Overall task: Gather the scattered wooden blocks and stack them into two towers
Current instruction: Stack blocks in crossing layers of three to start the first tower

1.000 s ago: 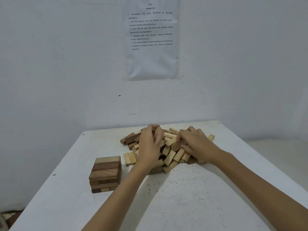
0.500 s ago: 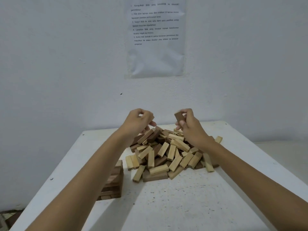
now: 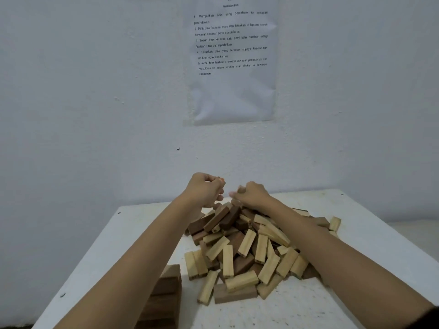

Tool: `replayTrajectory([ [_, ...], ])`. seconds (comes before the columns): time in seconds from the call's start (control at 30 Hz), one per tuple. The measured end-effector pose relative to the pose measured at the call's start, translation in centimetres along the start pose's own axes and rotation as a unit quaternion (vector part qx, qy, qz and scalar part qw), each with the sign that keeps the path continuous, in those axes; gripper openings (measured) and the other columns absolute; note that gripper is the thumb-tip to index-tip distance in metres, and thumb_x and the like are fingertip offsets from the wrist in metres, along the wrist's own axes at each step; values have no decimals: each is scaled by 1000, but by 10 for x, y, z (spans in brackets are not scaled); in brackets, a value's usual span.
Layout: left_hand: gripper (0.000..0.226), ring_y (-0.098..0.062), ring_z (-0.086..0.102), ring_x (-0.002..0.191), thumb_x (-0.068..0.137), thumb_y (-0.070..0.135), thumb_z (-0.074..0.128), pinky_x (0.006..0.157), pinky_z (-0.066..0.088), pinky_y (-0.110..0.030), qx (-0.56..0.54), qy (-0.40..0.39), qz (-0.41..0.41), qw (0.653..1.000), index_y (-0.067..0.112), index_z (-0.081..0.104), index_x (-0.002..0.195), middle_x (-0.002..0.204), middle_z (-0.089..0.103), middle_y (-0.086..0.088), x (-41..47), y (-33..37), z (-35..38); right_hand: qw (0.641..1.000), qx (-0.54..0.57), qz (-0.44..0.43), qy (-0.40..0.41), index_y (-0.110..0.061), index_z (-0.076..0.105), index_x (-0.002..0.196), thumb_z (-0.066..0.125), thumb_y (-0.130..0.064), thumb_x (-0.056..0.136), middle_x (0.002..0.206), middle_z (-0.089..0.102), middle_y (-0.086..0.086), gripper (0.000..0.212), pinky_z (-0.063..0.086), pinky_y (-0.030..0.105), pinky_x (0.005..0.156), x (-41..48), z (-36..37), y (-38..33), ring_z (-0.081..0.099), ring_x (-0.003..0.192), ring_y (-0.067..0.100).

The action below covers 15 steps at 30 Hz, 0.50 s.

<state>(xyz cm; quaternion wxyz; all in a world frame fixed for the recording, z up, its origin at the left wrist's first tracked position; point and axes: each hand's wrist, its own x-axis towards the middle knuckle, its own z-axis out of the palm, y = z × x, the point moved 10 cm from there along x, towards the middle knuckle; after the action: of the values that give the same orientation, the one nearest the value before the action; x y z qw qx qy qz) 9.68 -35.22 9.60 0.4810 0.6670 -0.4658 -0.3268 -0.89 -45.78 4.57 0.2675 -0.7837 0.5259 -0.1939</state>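
Head view looks down over a white table (image 3: pixel 316 312) pushed against a pale wall, with both bare forearms reaching forward from the bottom edge. The pile of wooden blocks (image 3: pixel 247 250) lies heaped near the middle of the table. Light and dark pieces are mixed together, crossing at all angles and leaning on one another. A few pale ones have spread toward the near edge of the heap, and one dark piece lies flat at its front. The left hand (image 3: pixel 204 191) hangs raised above the far left side of the pile. Its fingers are curled in, pinching a small block (image 3: pixel 221 181), of which only a brown end peeks out at the fingertips. The right hand (image 3: pixel 252 195) sits just beside it, lower, its knuckles up and fingers bent down onto the top of the heap. Whether it grips a piece there cannot be told, since the fingertips are hidden. The two hands are close together but apart. At the lower left stands a tower (image 3: pixel 167 298) of stacked dark blocks, upright and near the pile without touching it, partly hidden behind the left forearm. A printed sheet (image 3: pixel 234 60) hangs on the wall above.
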Motion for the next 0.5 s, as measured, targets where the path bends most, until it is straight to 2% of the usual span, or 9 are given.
replayTrajectory([
  [0.1, 19, -13, 55, 63, 96, 15, 55, 37, 41, -13, -11, 11, -3, 1000, -1, 60, 104, 92, 61, -14, 0, -6, -8, 996, -72, 4, -48, 3, 54, 120, 58, -30, 95, 126, 55, 18, 42, 39, 30, 76, 1, 14, -4, 52, 116, 31],
  [0.17, 23, -13, 54, 65, 95, 14, 57, 37, 42, -13, -18, 20, -2, 1000, -5, 61, 108, 94, 63, -16, -2, -8, -15, 997, -59, 14, -51, 3, 53, 121, 57, -28, 95, 126, 54, 17, 40, 41, 31, 79, 3, 16, -2, 52, 116, 30],
  [0.23, 25, -14, 57, 71, 94, 15, 58, 40, 45, -14, -15, 33, 3, 999, -4, 62, 110, 97, 65, -16, -4, -9, -22, 999, 21, 23, -23, 1, 54, 117, 58, -29, 94, 115, 57, 13, 38, 43, 29, 79, -1, 9, 0, 55, 107, 26],
  [0.3, 23, -18, 61, 78, 93, 16, 60, 49, 50, -18, -21, 40, 13, 999, -2, 63, 108, 102, 66, -18, -9, -7, -24, 995, 99, 7, 25, -3, 57, 97, 58, -26, 94, 91, 59, 8, 23, 42, 26, 66, -6, -6, 0, 56, 86, 19],
  [0.37, 21, -20, 62, 77, 92, 16, 62, 57, 54, -23, -30, 48, 23, 998, 0, 63, 105, 103, 64, -17, -16, -4, -26, 986, 162, -21, 45, -9, 52, 76, 59, -22, 95, 72, 53, 1, 23, 38, 21, 55, -17, -19, -5, 51, 69, 12],
  [0.43, 18, -19, 63, 72, 91, 16, 63, 66, 57, -29, -40, 58, 33, 997, 2, 64, 102, 100, 63, -14, -27, 1, -25, 974, 215, -57, 30, -11, 49, 76, 62, -30, 93, 74, 52, 0, 28, 37, 22, 58, -33, -27, -13, 47, 65, 9],
  [0.5, 17, -21, 63, 74, 91, 16, 63, 64, 56, -28, -54, 65, 40, 996, 3, 65, 103, 97, 63, -13, -41, 4, -21, 968, 238, -81, 18, -10, 50, 92, 64, -39, 91, 86, 53, 2, 31, 38, 23, 59, -52, -32, -19, 48, 69, 10],
])
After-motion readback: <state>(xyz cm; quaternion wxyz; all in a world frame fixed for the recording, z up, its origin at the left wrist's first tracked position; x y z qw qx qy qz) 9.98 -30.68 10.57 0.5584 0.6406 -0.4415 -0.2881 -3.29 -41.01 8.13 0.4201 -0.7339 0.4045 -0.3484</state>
